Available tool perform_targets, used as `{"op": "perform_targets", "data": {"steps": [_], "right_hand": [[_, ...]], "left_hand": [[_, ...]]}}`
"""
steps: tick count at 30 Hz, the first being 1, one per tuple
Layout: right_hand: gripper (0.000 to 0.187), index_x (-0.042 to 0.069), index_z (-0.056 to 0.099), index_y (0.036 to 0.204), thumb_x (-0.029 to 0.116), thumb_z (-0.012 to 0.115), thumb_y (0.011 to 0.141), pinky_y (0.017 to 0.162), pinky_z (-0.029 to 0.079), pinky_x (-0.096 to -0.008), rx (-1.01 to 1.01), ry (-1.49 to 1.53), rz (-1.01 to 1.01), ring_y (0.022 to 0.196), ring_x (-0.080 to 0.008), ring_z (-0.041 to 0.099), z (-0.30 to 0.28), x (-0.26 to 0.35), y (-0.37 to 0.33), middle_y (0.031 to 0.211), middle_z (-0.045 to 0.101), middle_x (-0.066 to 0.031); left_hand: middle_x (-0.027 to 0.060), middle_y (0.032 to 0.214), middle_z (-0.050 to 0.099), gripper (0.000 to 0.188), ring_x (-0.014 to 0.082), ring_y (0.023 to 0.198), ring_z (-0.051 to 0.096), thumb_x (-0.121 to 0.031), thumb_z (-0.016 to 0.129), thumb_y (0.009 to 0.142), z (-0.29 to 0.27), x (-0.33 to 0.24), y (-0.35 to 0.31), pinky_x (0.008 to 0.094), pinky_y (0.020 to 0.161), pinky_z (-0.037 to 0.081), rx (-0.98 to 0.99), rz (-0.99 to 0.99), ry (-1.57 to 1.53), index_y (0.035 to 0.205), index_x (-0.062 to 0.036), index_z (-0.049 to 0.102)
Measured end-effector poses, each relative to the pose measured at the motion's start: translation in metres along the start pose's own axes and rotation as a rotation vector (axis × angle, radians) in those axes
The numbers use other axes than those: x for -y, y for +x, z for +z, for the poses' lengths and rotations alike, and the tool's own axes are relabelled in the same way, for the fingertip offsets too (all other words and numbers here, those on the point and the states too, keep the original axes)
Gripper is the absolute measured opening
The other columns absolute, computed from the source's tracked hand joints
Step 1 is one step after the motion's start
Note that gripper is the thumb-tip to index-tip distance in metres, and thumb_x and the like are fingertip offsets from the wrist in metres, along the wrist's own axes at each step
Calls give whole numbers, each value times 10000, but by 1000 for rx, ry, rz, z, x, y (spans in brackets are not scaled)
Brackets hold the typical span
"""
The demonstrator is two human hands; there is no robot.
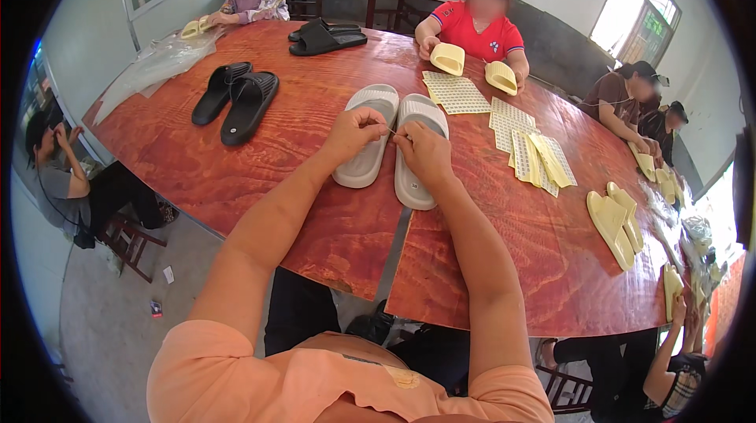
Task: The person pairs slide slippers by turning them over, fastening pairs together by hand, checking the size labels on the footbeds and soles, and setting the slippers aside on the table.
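Observation:
A pair of light grey slide slippers lies side by side before me on the table, toes pointing away. My left hand (356,133) is over the left grey slipper (358,174), fingertips pinched on a thin cord (391,131). Above the right grey slipper (409,196) my right hand (426,150) is closed too, pinching the same cord from the other side. The cord spans the small gap between the two slippers; its ends are hidden by my fingers. A small round sticker marks the right slipper's heel.
Black slippers (250,108) lie to the left, with another black pair (329,38) farther back. Sticker sheets (458,94) spread to the right on the red-brown table (315,242). Cream slippers (610,222) rest at the right. Across the table, a person (476,25) holds cream slippers; others sit around.

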State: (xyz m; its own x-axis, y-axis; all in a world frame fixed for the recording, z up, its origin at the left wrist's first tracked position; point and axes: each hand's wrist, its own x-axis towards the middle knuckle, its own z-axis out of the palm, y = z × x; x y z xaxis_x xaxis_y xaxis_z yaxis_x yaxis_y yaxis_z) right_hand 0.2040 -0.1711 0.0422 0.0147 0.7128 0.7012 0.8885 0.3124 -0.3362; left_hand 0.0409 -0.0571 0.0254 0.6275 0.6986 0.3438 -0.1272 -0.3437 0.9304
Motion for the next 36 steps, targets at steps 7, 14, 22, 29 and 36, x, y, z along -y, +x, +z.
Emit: {"op": "perform_targets", "data": {"steps": [7, 14, 22, 29, 36], "right_hand": [[111, 74, 623, 873, 173, 671, 856, 676, 502, -401, 46, -17, 14, 801, -309, 649, 0, -2, 0, 872, 652, -95], [119, 75, 628, 878, 186, 667, 859, 672, 502, -407, 33, -18, 24, 798, -311, 651, 1, -3, -1, 874, 656, -93], [120, 81, 636, 907, 178, 676, 848, 670, 508, -397, 20, -45, 32, 791, -310, 652, 1, -6, -1, 880, 662, -89], [242, 75, 613, 1115, 124, 656, 882, 609, 511, -329, -255, 167, 243, 681, -192, 654, -3, -35, 3, 865, 677, -81], [258, -3, 598, 1132, 118, 643, 908, 516, 447, -236, -373, 404, 432, 612, -80, 563, 2, -73, -1, 795, 639, -48]], "left_hand": [[14, 886, 676, 84, 70, 789, 620, -67, 668, 899, 1, -1, 0, 215, 697, 507, -1, -10, -51, 977, -41, 651], [20, 904, 672, 112, 82, 828, 626, -108, 660, 912, 1, 0, -1, 238, 725, 518, 58, -21, 146, 988, -28, 646], [30, 882, 675, 103, 87, 809, 638, -126, 626, 939, 3, -4, -1, 237, 715, 533, 13, -6, 89, 967, -29, 645], [10, 803, 648, 99, 68, 706, 587, -128, 588, 967, 2, -9, -1, 218, 653, 507, -205, 93, -111, 937, -36, 611], [26, 863, 659, 87, 70, 716, 584, -135, 567, 980, 7, -16, -2, 225, 665, 502, -238, 184, -110, 980, -52, 592]]}}
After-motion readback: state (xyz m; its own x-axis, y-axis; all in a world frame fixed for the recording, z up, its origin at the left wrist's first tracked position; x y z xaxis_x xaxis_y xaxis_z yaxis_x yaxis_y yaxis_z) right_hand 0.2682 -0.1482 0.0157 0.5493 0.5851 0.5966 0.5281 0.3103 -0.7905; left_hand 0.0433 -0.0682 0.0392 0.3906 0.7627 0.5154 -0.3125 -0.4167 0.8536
